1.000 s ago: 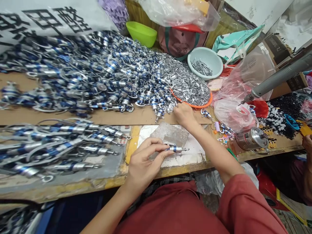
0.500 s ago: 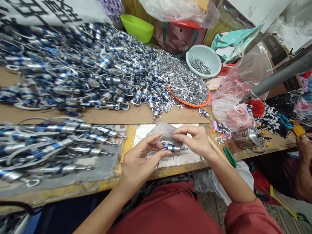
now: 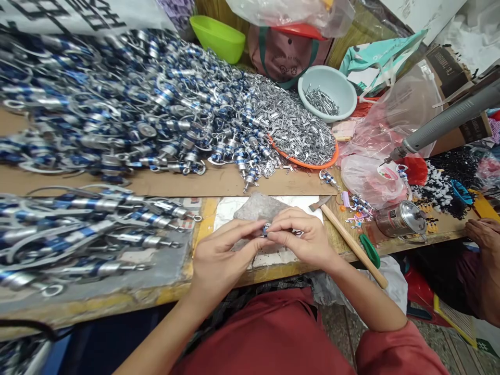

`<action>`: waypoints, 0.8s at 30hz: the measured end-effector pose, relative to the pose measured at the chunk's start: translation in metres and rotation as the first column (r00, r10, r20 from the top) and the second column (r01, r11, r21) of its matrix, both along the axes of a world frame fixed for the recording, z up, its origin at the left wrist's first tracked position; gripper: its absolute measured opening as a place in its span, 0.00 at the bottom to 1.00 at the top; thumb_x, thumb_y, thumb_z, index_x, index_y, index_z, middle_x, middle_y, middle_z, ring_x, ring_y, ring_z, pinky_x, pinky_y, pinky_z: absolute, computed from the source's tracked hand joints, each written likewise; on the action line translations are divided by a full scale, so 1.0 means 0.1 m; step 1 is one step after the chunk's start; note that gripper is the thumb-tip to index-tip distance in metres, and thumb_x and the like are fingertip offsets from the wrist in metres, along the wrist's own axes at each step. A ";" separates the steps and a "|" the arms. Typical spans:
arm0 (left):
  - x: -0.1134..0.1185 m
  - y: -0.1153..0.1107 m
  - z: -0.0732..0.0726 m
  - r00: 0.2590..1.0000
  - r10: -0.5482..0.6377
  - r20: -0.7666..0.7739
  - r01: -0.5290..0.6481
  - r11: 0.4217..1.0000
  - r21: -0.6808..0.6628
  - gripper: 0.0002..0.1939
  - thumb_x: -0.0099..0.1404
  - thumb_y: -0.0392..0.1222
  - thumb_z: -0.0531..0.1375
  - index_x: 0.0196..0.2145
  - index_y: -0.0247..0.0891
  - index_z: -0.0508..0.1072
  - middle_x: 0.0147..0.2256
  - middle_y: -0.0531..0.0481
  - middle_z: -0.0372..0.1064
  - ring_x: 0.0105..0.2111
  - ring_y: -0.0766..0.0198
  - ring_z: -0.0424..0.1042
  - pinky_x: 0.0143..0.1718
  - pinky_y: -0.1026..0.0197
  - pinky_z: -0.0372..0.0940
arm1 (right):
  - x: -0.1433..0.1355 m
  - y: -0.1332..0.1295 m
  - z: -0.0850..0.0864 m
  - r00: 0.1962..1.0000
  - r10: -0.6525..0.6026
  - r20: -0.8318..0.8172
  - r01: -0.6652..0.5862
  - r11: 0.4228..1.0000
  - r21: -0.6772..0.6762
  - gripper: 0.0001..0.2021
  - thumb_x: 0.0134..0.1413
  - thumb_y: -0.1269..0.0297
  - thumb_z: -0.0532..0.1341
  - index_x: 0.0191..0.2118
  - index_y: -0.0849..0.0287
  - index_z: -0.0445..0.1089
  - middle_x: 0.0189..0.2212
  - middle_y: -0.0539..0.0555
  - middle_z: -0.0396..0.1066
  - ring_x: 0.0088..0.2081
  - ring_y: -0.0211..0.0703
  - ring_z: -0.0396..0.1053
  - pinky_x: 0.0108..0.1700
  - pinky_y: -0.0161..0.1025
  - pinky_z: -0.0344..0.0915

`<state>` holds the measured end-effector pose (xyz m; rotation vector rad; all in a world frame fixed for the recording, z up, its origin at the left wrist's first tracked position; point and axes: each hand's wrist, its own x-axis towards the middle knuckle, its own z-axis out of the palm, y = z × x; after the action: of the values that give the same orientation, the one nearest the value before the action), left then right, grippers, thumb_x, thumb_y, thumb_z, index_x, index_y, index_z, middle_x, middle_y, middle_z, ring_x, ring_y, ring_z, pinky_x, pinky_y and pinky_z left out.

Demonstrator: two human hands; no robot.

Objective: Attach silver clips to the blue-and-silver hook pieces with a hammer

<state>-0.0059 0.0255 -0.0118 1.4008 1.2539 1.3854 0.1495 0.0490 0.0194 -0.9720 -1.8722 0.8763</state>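
Observation:
A small blue-and-silver metal fitting (image 3: 266, 229), with a ring at its right end, is pinched between my hands above the work spot. From the left, the thumb and fingers of my left hand (image 3: 222, 252) close on it. My right hand (image 3: 307, 238) grips it from the right, its fingers covering most of the body. Behind and beneath the hands lies a grey stone slab (image 3: 255, 205) on a white patch of the bench. A hammer (image 3: 349, 239) with a wooden handle rests just right of my right hand, its head toward the stone.
Similar fittings (image 3: 136, 109) form a large heap at the back left, and several more (image 3: 86, 234) lie nearer. Small metal plates (image 3: 300, 135) fill an orange-rimmed tray beside a pale bowl (image 3: 328, 94). A power screwdriver (image 3: 441, 125) hangs at right; another person's hand (image 3: 482, 232) is at the far right.
My right hand has come down and left onto the fitting, which was in plain view in my left hand. The hammer's head and handle now show beside it.

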 end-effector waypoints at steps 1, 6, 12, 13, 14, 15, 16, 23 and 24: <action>0.00 0.00 0.02 1.000 -0.006 0.003 0.006 1.000 0.001 0.06 0.52 0.39 0.66 0.30 0.45 0.80 0.26 0.53 0.73 0.26 0.66 0.70 0.30 0.64 0.67 | 0.00 -0.01 0.01 1.000 -0.002 0.003 0.002 1.000 0.004 0.08 0.55 0.64 0.60 0.27 0.59 0.73 0.26 0.52 0.73 0.32 0.37 0.70 0.38 0.37 0.69; -0.04 0.02 0.14 0.996 -0.024 0.083 0.036 0.988 -0.148 0.03 0.50 0.42 0.66 0.23 0.43 0.79 0.25 0.52 0.73 0.26 0.65 0.71 0.28 0.64 0.65 | 0.11 -0.08 0.01 0.991 -0.036 0.132 -0.004 0.957 0.291 0.09 0.54 0.62 0.62 0.39 0.62 0.70 0.34 0.57 0.73 0.38 0.39 0.71 0.40 0.37 0.70; -0.12 0.04 0.29 0.992 -0.107 -0.068 0.102 0.992 -0.069 0.04 0.54 0.41 0.63 0.23 0.42 0.77 0.25 0.52 0.73 0.27 0.65 0.71 0.30 0.65 0.66 | 0.23 -0.07 -0.09 0.946 -0.034 0.321 -0.217 0.670 0.710 0.08 0.56 0.77 0.55 0.38 0.65 0.71 0.35 0.59 0.75 0.41 0.41 0.72 0.41 0.38 0.72; -0.13 0.04 0.31 0.988 -0.104 -0.113 0.100 0.994 -0.038 0.04 0.54 0.41 0.63 0.24 0.42 0.77 0.25 0.52 0.73 0.28 0.65 0.71 0.31 0.65 0.66 | 0.23 -0.07 -0.08 0.944 -0.032 0.328 -0.228 0.656 0.720 0.09 0.57 0.76 0.54 0.38 0.65 0.71 0.35 0.60 0.75 0.42 0.42 0.72 0.42 0.38 0.72; -0.14 0.04 0.33 0.984 -0.099 -0.147 0.098 0.995 -0.012 0.04 0.54 0.41 0.63 0.24 0.42 0.77 0.26 0.52 0.73 0.29 0.64 0.72 0.32 0.65 0.66 | 0.22 -0.07 -0.08 0.944 -0.036 0.329 -0.225 0.658 0.719 0.09 0.57 0.76 0.54 0.38 0.65 0.71 0.35 0.60 0.76 0.42 0.42 0.72 0.42 0.38 0.72; -0.14 0.04 0.35 0.982 -0.097 -0.164 0.099 0.995 0.004 0.04 0.54 0.41 0.63 0.24 0.42 0.78 0.27 0.52 0.74 0.30 0.64 0.72 0.34 0.65 0.67 | 0.21 -0.07 -0.07 0.945 -0.047 0.322 -0.208 0.673 0.710 0.09 0.56 0.76 0.54 0.38 0.65 0.71 0.35 0.60 0.76 0.42 0.41 0.73 0.41 0.37 0.72; -0.14 0.04 0.35 0.982 -0.100 -0.162 0.102 0.995 0.003 0.04 0.54 0.41 0.63 0.24 0.42 0.78 0.28 0.51 0.74 0.31 0.63 0.73 0.35 0.65 0.67 | 0.20 -0.08 -0.06 0.950 -0.062 0.307 -0.178 0.698 0.694 0.09 0.56 0.77 0.55 0.38 0.64 0.71 0.35 0.59 0.76 0.41 0.40 0.73 0.40 0.36 0.72; -0.07 -0.05 0.18 0.974 -0.081 0.211 0.146 0.938 -0.314 0.18 0.43 0.47 0.70 0.34 0.42 0.79 0.30 0.51 0.78 0.29 0.60 0.76 0.32 0.64 0.72 | 0.11 -0.16 -0.05 0.989 -0.090 0.117 0.030 0.899 0.437 0.05 0.54 0.70 0.61 0.34 0.63 0.74 0.32 0.59 0.76 0.34 0.36 0.74 0.36 0.31 0.73; -0.06 -0.06 0.15 0.969 -0.064 0.239 0.142 0.935 -0.325 0.21 0.41 0.46 0.71 0.36 0.42 0.79 0.31 0.50 0.78 0.31 0.59 0.77 0.33 0.64 0.73 | 0.10 -0.16 -0.05 0.990 -0.083 0.114 0.028 0.909 0.417 0.05 0.54 0.70 0.61 0.33 0.64 0.75 0.31 0.59 0.76 0.33 0.36 0.74 0.36 0.31 0.73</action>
<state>-0.0117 0.0190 0.0035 1.0254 1.1847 1.1534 0.1595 0.0327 0.0143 -0.8232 -2.0195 0.3594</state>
